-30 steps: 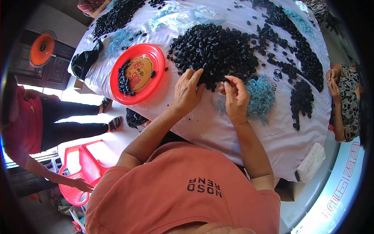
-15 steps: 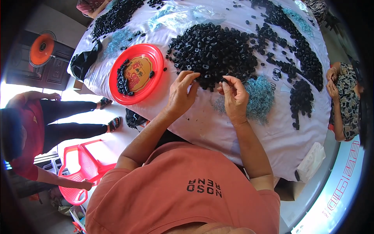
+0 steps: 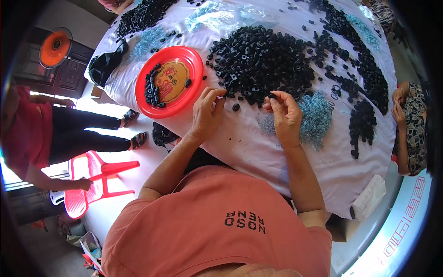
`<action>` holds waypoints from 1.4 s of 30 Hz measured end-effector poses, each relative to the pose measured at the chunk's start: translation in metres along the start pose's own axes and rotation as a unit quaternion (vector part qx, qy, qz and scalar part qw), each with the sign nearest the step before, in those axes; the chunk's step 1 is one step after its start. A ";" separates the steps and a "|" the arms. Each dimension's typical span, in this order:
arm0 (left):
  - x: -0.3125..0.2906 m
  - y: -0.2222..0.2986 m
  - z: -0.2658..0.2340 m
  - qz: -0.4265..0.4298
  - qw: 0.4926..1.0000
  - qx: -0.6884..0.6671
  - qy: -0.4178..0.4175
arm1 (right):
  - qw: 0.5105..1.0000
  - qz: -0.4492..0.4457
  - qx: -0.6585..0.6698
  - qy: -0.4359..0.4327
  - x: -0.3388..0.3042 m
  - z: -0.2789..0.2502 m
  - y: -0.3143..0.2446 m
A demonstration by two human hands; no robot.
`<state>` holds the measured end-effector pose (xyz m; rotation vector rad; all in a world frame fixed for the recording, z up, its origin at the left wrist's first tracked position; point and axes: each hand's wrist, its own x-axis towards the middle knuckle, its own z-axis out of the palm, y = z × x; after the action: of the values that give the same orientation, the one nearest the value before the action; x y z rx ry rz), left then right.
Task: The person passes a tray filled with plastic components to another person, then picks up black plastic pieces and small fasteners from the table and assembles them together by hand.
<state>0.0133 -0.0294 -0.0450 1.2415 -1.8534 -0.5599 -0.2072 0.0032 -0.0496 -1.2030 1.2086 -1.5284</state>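
My right hand (image 3: 288, 117) pinches a small black plastic piece (image 3: 271, 95) between thumb and fingertips, just above the near edge of the pile. My left hand (image 3: 206, 113) is beside the pile's near left side, its index finger and thumb slightly apart, and nothing shows between them. The big pile (image 3: 260, 62) is made of many small black plastic pieces with holes. One loose black piece (image 3: 236, 107) lies on the cloth between my hands. Next to my right hand sits a heap of shiny bluish wire bits (image 3: 316, 117), resembling tiny springs, partly hidden by the hand.
A red plate (image 3: 197, 87) at left holds several black pieces along its rim. White cloth (image 3: 258, 152) covers the table. More black pieces (image 3: 362, 122) lie at right. A person (image 3: 37, 124) at left grips a red chair (image 3: 99, 177); another person's hands (image 3: 399, 104) are at the right edge.
My left hand has drawn back a little from the pile, leftward. My right hand keeps its pinch. At left, the person has shifted the red chair, and the whole view has moved slightly.
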 end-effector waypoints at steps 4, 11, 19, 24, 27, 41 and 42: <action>-0.002 -0.006 0.001 0.012 1.000 0.018 0.007 | 1.000 0.015 0.006 -0.015 -0.001 0.001 0.003; -0.002 -0.007 0.001 0.012 1.000 0.015 -0.007 | 0.991 0.073 0.115 -0.002 0.003 -0.003 0.002; 0.002 -0.008 0.003 0.011 0.999 0.036 0.000 | 0.981 0.102 0.166 0.001 0.004 -0.007 0.001; 0.003 -0.008 0.002 -0.013 0.999 0.041 -0.009 | 0.981 0.105 0.162 -0.013 0.004 -0.007 0.005; 0.003 -0.011 0.002 -0.016 0.998 0.061 -0.025 | 0.982 0.106 0.153 -0.017 0.005 -0.008 0.005; 0.001 -0.016 0.000 -0.010 0.997 0.067 -0.037 | 0.981 0.134 0.129 -0.043 0.005 -0.005 -0.001; 0.001 -0.016 0.000 -0.001 0.997 0.066 -0.032 | 0.981 0.138 0.126 -0.045 0.004 -0.006 -0.001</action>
<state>0.0222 -0.0367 -0.0562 1.3244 -1.9688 -0.4900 -0.2137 0.0002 -0.0481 -0.8885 1.0386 -1.3580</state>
